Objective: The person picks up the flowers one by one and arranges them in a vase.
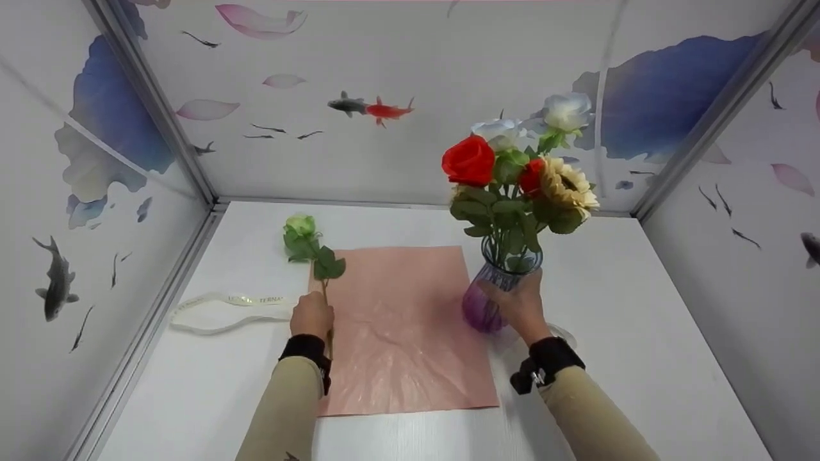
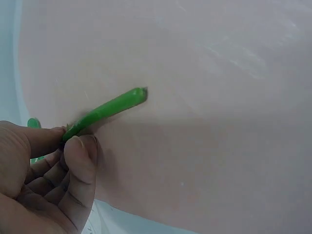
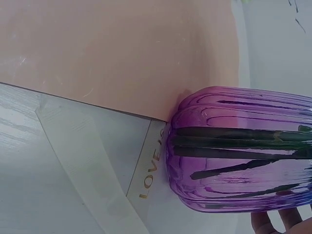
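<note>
My left hand point(image 1: 312, 315) pinches the stem of a pale green-white rose point(image 1: 300, 229) over the left edge of a pink wrapping sheet point(image 1: 403, 307). In the left wrist view, the green stem end point(image 2: 117, 105) sticks out past the thumb and fingers. My right hand point(image 1: 522, 304) grips a ribbed glass vase point(image 1: 479, 306), purple below and bluish above, at the sheet's right edge. Red roses point(image 1: 469, 160), whitish roses point(image 1: 567, 112) and a cream sunflower point(image 1: 567, 186) stand in it. Dark stems show through the glass in the right wrist view.
A white ribbon point(image 1: 214, 330) with gold letters lies looped on the white table point(image 1: 640, 358), left of the sheet. Another ribbon point(image 3: 150, 175), lettered LOVE, lies near the vase. Printed panels point(image 1: 397, 160) with metal frame bars enclose the table's back and sides.
</note>
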A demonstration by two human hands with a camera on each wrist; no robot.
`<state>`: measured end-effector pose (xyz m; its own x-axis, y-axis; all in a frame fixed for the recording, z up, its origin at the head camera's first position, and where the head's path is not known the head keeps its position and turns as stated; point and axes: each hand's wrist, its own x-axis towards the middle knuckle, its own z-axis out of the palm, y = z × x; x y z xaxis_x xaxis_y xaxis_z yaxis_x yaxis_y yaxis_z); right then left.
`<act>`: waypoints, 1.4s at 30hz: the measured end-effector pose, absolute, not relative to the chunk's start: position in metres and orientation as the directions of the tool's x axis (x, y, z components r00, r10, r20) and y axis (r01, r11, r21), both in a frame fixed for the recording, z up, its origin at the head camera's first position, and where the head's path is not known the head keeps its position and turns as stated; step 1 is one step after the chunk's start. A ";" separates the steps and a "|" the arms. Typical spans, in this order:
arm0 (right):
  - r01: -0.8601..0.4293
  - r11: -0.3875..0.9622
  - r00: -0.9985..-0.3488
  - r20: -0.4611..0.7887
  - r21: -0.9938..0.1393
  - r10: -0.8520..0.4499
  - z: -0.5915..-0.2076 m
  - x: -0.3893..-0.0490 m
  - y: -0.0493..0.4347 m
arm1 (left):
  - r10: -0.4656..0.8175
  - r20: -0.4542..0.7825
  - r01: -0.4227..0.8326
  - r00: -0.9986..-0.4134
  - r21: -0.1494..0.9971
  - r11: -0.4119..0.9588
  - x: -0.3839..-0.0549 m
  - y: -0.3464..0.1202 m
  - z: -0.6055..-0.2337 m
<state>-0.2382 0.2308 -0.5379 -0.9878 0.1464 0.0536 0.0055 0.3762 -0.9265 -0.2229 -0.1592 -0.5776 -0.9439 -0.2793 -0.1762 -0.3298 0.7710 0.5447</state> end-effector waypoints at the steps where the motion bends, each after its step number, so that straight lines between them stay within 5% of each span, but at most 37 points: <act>1: 0.006 0.375 -0.988 0.052 -0.927 0.145 -0.538 -0.238 0.231 | -0.282 -0.173 -0.330 -0.944 0.546 0.770 -0.223 -0.159 -0.578; 11: 0.025 0.385 -0.988 0.035 -0.923 0.148 -0.538 -0.239 0.231 | -0.287 -0.200 -0.350 -0.937 0.550 0.758 -0.223 -0.160 -0.576; 18: -0.121 0.388 -0.978 0.178 -0.914 0.113 -0.542 -0.244 0.232 | -0.280 -0.224 -0.359 -0.933 0.602 0.713 -0.223 -0.161 -0.577; 29: -0.041 0.395 -0.985 0.104 -0.918 0.141 -0.539 -0.241 0.231 | -0.222 -0.301 -0.370 -0.927 0.828 0.422 -0.223 -0.158 -0.561; 42: -0.029 0.381 -0.986 0.089 -0.924 0.140 -0.540 -0.239 0.230 | -0.155 -0.354 -0.383 -0.922 0.893 0.238 -0.223 -0.148 -0.540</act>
